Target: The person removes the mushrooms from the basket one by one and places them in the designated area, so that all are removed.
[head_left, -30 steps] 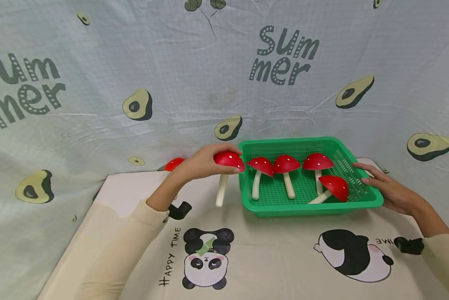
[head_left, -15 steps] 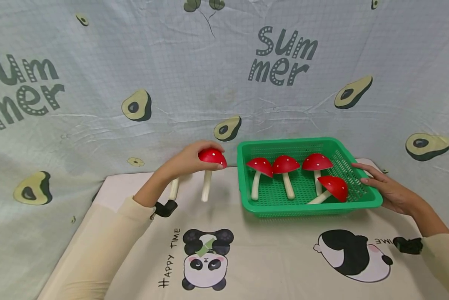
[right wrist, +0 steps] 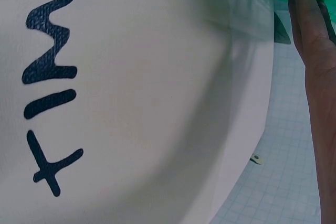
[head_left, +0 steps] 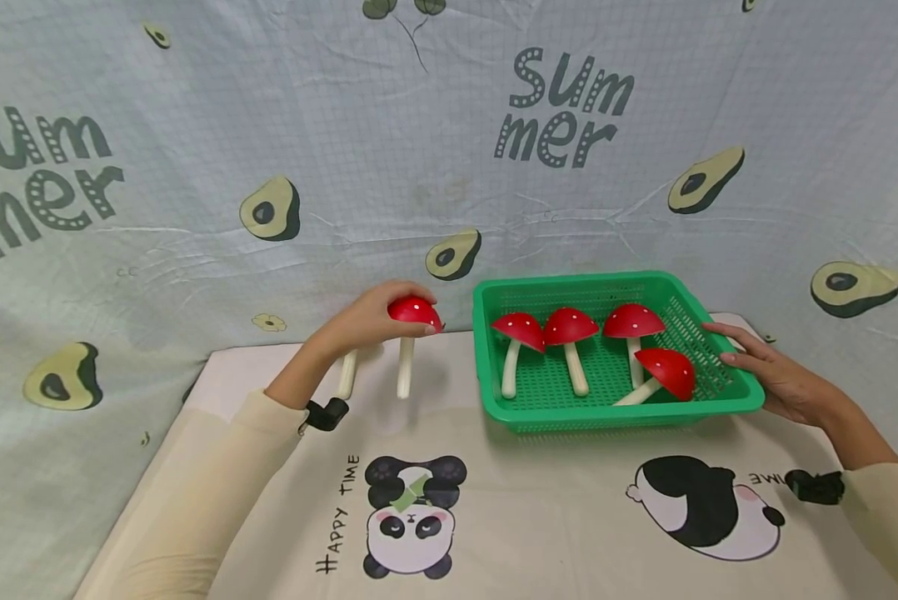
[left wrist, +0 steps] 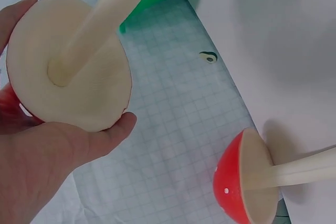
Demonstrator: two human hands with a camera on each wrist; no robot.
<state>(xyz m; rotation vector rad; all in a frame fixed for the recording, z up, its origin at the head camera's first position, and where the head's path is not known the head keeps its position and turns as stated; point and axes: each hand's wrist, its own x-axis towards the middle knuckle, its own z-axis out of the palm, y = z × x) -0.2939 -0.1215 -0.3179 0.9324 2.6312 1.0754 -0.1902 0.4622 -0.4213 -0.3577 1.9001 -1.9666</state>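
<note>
My left hand (head_left: 362,321) grips a toy mushroom (head_left: 415,312) by its red, white-dotted cap, left of the green basket (head_left: 546,419). Its pale stem points down over the table. In the left wrist view, thumb and fingers hold the rim of the cap, whose cream underside (left wrist: 100,100) faces the camera. Another mushroom (left wrist: 228,182) lies on the table close by; in the head view only its stem (head_left: 348,373) shows below my left wrist. My right hand (head_left: 790,387) rests with extended fingers against the basket's right end.
Inside the basket lie several red-capped mushrooms, one (head_left: 668,374) tilted over at the right front. A light tablecloth with panda prints (head_left: 410,533) covers the table. A grey-blue cloth (head_left: 374,167) with avocado prints hangs directly behind the table's back edge.
My left hand has carried the mushroom left, away from the basket, slowing in the last half second. The right hand and the basket have stayed in place.
</note>
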